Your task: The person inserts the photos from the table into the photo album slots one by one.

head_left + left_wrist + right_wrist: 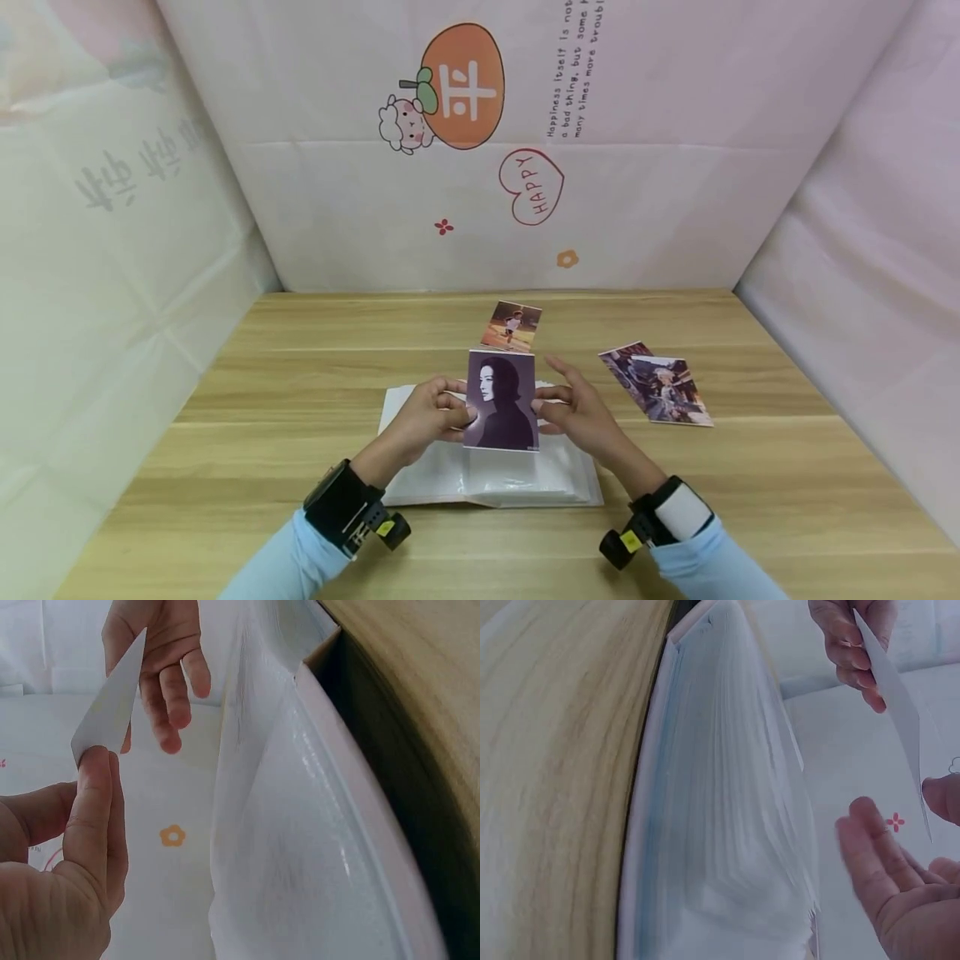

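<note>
Holding, left side: the left hand (426, 418) is pinching the left edge of the portrait photo (501, 401), its fingers curled onto the print; in the left wrist view a fingertip (96, 761) is pressing the lower corner of the white back.
Standing, centre: the portrait photo is being kept upright above the open photo album (420, 479), with its picture side facing the person.
Lying, beneath: the photo album is resting flat on the wooden table (247, 400), its clear sleeves fanning up in both wrist views.
Steadying, right side: the right hand (581, 411) is touching the photo's right edge with thumb and fingers half spread and loosely extended, not clamping.
Lying, behind: a small photo (512, 325) is sitting just beyond the portrait.
Lying, far right: two overlapping photos (658, 385) are resting on the table, well apart from the album.
</note>
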The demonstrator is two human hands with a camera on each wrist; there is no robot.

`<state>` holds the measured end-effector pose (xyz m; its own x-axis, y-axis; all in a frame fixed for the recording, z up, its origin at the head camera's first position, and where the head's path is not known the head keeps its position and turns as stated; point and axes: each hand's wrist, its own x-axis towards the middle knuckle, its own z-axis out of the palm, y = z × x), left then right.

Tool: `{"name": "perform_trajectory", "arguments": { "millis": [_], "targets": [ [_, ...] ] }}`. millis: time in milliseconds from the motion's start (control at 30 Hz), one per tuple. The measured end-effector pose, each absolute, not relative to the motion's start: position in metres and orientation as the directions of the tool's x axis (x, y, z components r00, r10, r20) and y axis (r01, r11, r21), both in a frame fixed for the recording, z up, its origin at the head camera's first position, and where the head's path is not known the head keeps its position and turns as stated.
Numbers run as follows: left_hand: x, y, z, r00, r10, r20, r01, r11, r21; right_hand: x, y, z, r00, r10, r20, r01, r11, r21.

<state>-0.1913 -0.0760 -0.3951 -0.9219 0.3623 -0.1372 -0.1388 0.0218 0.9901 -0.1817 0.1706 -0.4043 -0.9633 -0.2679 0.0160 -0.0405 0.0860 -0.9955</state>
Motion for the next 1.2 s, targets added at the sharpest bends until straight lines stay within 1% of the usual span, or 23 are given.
{"name": "perform_trajectory", "arguments": {
  "millis": [233,333,700,967,1200],
  "targets": [
    [-0.191,-0.075,-0.396,-0.923,0.35,-0.158,-0.154,0.039,0.987,-0.185,0.167,-0.41,-0.961,-0.278,0.003,-0.009,0.019,-1.0],
    [-0.19,-0.076,-0.396,-0.922,0.352,-0.161,-0.159,0.036,0.987,-0.185,0.166,-0.411,-0.961,-0.277,-0.019,0.016,0.012,-1.0],
    [-0.188,-0.08,-0.399,-0.92,0.361,-0.153,-0.151,0.034,0.988,-0.186,0.161,-0.414,-0.961,-0.272,-0.039,0.037,0.014,-0.999],
    [-0.187,-0.079,-0.399,-0.912,0.382,-0.149,-0.152,0.023,0.988,-0.185,0.158,-0.413,-0.958,-0.283,-0.056,0.075,-0.057,-0.996],
    [-0.184,-0.079,-0.399,-0.912,0.381,-0.152,-0.153,0.026,0.988,-0.184,0.156,-0.414,-0.954,-0.292,-0.068,0.09,-0.064,-0.994]
  ]
}}
